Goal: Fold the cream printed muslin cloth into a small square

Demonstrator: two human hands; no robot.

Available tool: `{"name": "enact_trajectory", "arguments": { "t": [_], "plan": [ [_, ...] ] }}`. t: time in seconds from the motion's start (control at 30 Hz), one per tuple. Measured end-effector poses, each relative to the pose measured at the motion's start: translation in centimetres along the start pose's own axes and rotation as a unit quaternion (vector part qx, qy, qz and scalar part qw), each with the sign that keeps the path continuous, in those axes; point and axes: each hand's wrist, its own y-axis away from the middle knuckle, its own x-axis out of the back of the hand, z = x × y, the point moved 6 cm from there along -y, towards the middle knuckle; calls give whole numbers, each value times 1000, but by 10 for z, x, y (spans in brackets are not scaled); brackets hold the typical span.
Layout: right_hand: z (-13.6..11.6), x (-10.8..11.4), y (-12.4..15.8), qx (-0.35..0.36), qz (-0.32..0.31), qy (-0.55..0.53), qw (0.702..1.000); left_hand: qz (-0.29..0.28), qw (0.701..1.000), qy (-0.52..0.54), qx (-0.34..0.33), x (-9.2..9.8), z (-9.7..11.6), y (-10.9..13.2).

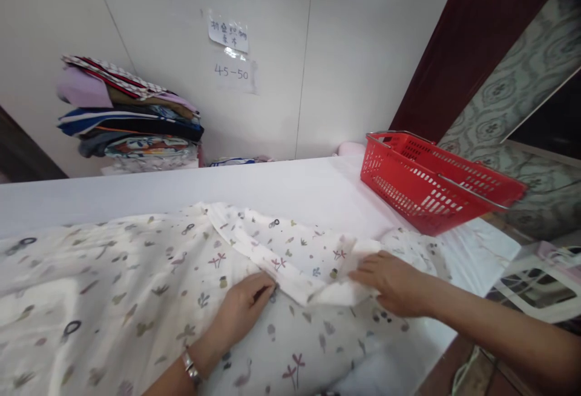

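A white cloth printed with small flowers, birds and rings lies spread over the white table. One corner of it is folded back toward me. My left hand, a bracelet on its wrist, presses on the cloth at the fold's near edge, its fingers curled at the fold's edge. My right hand lies flat on the folded flap with fingers stretched toward the left.
A red plastic basket stands tilted at the table's right end. A stack of folded fabrics sits against the back wall at left, beneath paper notes. A white crate is at lower right.
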Motion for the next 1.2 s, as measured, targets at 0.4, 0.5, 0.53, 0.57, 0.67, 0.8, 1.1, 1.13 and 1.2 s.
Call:
{"name": "enact_trajectory", "arguments": {
  "t": [0.4,0.5,0.53,0.57,0.67,0.8,1.1,1.13,1.2],
  "plan": [
    [130,62,-30,-197,-63,83,975,-7,999,-25,26,0,-1,0],
    [209,120,-48,-357,100,107,923,-10,999,-32,27,-1,-2,0],
    [226,131,-54,-394,135,115,902,-10,999,-33,27,-1,-2,0],
    [239,137,-59,-426,167,120,881,-10,999,-33,27,-1,-2,0],
    [252,123,-79,-445,225,102,860,-6,999,-29,23,-1,-4,1],
    [249,73,-100,-398,229,43,887,3,1000,-24,17,-1,-5,1],
    [276,-9,-53,-417,182,-100,885,-7,1000,-25,12,-1,-4,-1],
    [275,-15,-49,-409,186,-115,886,-7,1000,-25,12,-1,-5,0],
    [270,-25,-42,-388,208,-150,886,-4,1000,-26,14,-2,-6,0]
  ]
}}
